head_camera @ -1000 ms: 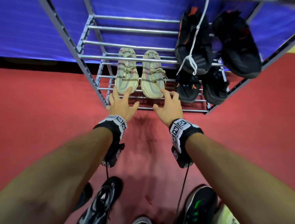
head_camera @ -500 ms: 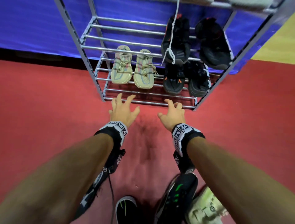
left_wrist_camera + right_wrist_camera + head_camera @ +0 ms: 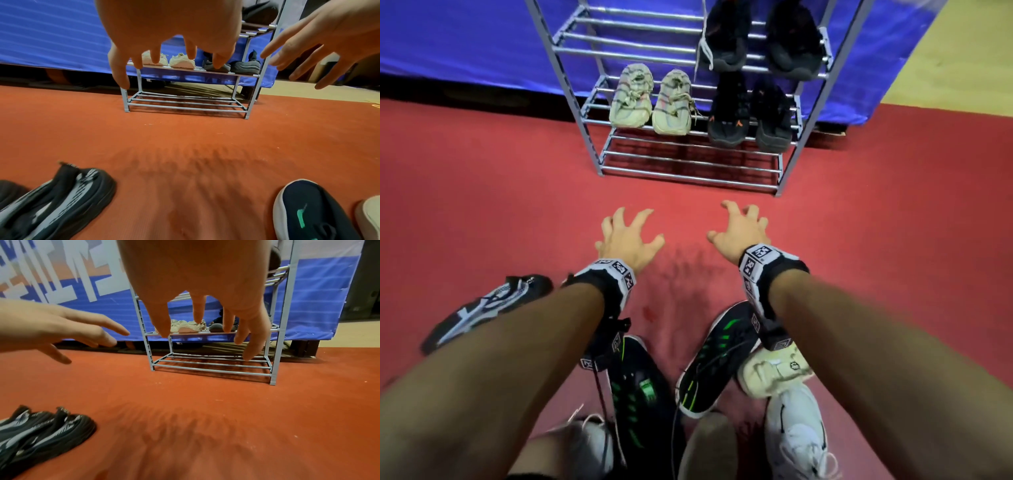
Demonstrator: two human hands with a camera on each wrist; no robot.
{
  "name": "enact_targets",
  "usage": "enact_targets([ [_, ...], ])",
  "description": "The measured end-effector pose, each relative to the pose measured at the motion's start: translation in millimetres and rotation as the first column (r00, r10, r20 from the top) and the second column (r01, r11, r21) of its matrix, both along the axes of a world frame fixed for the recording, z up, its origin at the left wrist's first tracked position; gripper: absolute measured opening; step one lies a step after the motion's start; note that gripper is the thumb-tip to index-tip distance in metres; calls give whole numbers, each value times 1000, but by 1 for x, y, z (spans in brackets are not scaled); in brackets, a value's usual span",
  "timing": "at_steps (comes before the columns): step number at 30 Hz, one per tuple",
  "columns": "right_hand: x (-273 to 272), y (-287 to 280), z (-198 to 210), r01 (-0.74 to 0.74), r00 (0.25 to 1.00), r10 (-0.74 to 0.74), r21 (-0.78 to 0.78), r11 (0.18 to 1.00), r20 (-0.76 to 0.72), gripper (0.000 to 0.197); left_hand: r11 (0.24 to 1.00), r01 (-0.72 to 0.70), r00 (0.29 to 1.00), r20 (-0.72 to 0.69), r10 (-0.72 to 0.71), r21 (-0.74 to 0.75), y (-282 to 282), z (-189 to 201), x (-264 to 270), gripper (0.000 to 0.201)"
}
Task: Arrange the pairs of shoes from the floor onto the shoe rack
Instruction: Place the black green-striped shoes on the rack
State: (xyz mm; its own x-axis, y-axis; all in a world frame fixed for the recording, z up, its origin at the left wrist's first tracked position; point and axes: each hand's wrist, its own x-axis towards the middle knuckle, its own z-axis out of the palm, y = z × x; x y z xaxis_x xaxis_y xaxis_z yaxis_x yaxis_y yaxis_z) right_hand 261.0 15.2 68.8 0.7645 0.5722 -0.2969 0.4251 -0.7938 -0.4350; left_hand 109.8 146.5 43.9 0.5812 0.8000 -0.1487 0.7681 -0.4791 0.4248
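Observation:
A grey metal shoe rack (image 3: 688, 171) stands on the red floor against a blue cover. A beige pair (image 3: 650, 101) and a black pair (image 3: 750, 116) sit on its middle shelf, another black pair (image 3: 760, 37) on the shelf above. The bottom shelf holds nothing. My left hand (image 3: 631, 233) and right hand (image 3: 743, 226) hover over the floor in front of the rack, fingers spread, holding nothing. Below my arms lies a black-and-green pair (image 3: 719, 359), one shoe under each wrist. A black-and-white shoe (image 3: 489, 305) lies at the left.
A cream shoe (image 3: 774, 370) and a white shoe (image 3: 798, 435) lie at the lower right, a grey-white shoe (image 3: 585, 442) at the bottom left. Bare red floor (image 3: 517, 205) stretches between my hands and the rack. A tan floor strip (image 3: 945, 68) shows at the far right.
Both hands have drawn back from the beige pair on the rack to above the floor nearer me. The view has pulled away, bringing more floor shoes into sight.

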Motion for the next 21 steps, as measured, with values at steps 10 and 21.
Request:
enact_targets([
  [10, -116, 26, -24, -255, 965, 261, -147, 956, 18, 61, 982, -190, 982, 2, 190, -7, 2, -13, -154, 57],
  [21, -258, 65, -69, -459, 884, 451, -52, 887, -123, 71, 940, -329, 916, -273, 293, -95, -14, -58, -311, 65],
])
